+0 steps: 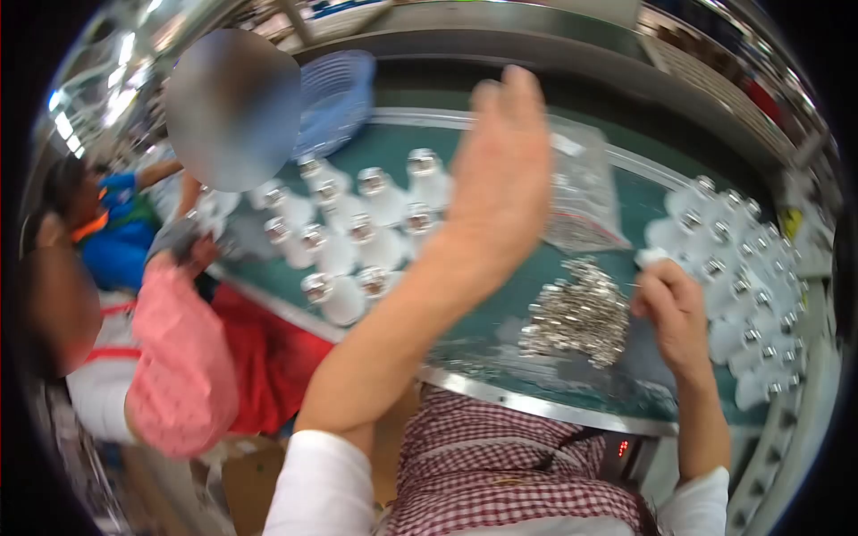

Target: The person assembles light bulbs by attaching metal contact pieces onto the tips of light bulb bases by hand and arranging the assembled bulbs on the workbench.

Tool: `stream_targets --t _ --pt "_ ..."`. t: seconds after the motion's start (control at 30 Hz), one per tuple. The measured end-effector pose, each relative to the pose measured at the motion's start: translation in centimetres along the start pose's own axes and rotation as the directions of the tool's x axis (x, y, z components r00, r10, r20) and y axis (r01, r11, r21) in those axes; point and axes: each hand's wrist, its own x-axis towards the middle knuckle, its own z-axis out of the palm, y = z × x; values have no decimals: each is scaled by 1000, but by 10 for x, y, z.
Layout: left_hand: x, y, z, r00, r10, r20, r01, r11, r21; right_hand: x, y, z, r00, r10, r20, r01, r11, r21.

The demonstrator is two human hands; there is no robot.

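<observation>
My left hand [502,170] is raised over the green work surface [487,335], its fingers stretched away from me and slightly blurred. It passes beside several white light bulbs [375,241] with silver caps on its left. Nothing shows in it, though its palm side is partly hidden. My right hand [672,308] is closed, with thumb and fingers pressed together. A small white piece [651,257] shows just above its fingertips; whether they grip it is unclear. Between my hands lies a heap of small shiny metal parts [579,314]. Behind the heap is a clear plastic bag [581,192].
More white bulbs [742,286] stand in rows at the right. A blue basket [344,98] sits at the back left. On the left, a co-worker's pink sleeve [183,348] and gloved hand [183,241] reach the surface. A metal edge [536,402] runs along the front.
</observation>
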Motion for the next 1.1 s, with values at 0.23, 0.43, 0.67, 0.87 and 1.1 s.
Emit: stream_targets --t 0.23,0.43,0.67,0.87,1.1 --pt "-69 48 -13 888 -29 459 232 889 -394 1 -1 25 978 117 170 -143 979 147" --pt "-84 40 -20 916 -99 389 273 865 -422 3 0 37 941 177 289 -246 943 223" --pt "-86 29 -26 905 -155 396 309 879 -363 13 -1 44 774 -573 268 626 631 -459" --pt "-89 30 -20 970 -28 241 79 976 -203 13 2 55 766 -585 267 630 601 -492" --pt "-89 24 -16 988 -21 155 41 991 -129 14 -10 58 941 -306 140 337 865 -372"
